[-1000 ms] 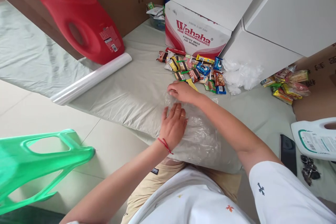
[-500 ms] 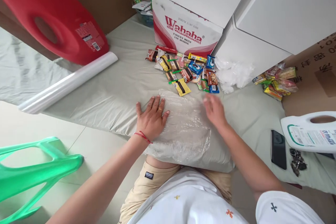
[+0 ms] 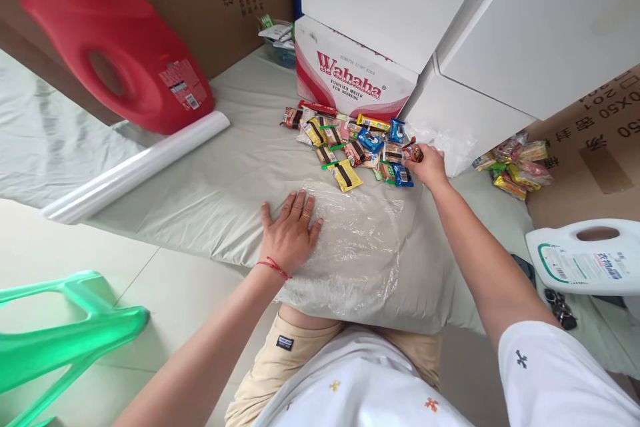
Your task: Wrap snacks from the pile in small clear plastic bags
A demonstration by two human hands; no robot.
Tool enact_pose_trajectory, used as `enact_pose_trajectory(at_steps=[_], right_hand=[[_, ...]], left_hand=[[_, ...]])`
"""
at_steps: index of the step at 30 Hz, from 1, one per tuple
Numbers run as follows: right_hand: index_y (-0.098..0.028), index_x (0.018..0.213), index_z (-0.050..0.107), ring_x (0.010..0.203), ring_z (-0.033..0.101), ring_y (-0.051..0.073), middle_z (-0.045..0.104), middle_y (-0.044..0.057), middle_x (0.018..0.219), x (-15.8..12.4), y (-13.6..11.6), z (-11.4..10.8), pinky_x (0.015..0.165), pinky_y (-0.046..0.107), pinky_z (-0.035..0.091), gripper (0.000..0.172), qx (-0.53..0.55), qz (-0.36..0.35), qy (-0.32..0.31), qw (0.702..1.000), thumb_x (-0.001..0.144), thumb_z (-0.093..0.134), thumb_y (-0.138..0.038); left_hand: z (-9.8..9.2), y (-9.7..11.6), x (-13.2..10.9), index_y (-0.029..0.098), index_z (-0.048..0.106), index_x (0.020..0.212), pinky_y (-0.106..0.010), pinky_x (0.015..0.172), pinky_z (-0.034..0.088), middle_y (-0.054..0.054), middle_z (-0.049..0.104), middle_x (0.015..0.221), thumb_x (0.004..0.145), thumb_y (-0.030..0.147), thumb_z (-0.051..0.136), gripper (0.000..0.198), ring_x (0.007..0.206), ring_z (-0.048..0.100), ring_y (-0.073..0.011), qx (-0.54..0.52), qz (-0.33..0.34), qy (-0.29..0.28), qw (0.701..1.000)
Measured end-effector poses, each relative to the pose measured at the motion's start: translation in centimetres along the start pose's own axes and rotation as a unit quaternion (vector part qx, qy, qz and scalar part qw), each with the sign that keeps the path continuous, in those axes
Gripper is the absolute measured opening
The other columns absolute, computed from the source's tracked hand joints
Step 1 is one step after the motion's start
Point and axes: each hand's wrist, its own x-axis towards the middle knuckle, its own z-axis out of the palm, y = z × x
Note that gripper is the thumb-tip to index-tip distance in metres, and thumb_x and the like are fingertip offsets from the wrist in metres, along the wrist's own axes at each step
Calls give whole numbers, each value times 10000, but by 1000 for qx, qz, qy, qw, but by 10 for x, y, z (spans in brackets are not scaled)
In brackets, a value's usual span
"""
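My left hand lies flat with fingers spread, at the left edge of a sheet of clear plastic film spread over the cloth. Past the film is a heap of small wrapped snacks in yellow, blue, brown and red packets. My right hand is at the heap's right side, its fingers closed on a brown snack packet. A blue snack packet lies just below those fingers. Crumpled clear plastic sits behind my right hand, partly hidden by it.
A roll of plastic film lies at left beside a large red jug. Behind the snacks stands a Wahaha carton. To the right are bundled snacks, a white detergent bottle and keys. A green stool stands lower left.
My right hand has moved from above the film, forward and right to the snack heap, and has taken hold of a brown packet. My left hand stays flat in place.
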Motion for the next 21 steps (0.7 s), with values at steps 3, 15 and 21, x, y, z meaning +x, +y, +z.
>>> enact_pose_trajectory(at_steps=[3,15,21], right_hand=[[-180,1396,579,1225,457,383,598,175,1298,7,-4,-7,1035,513,393,562,-66,-67,35,995,871,638,-371],[-111,1260,612,1238,467,435,628,220,1275,42,-33,-11,975,545,434,545,-170,-96,-104,975,765,734,-302],[-191,1074,651,832,626,259,704,68,944,-30,-71,-43,770,369,492,364,85,-120,-182,972,809,675,-439]], left_hand=[[0,0,0,187,368,1600,-735,1221,-1,-147,330,1667,1058,455,240,618,1553,304,-328,-3,-2,-1,1000],[0,-1,0,180,400,1584,-727,1228,20,-149,348,1660,1050,456,282,612,1553,306,-326,-18,-6,3,1000],[0,-1,-1,184,391,1589,-723,1232,6,-138,346,1664,1053,464,273,616,1556,298,-329,-22,-4,4,1000]])
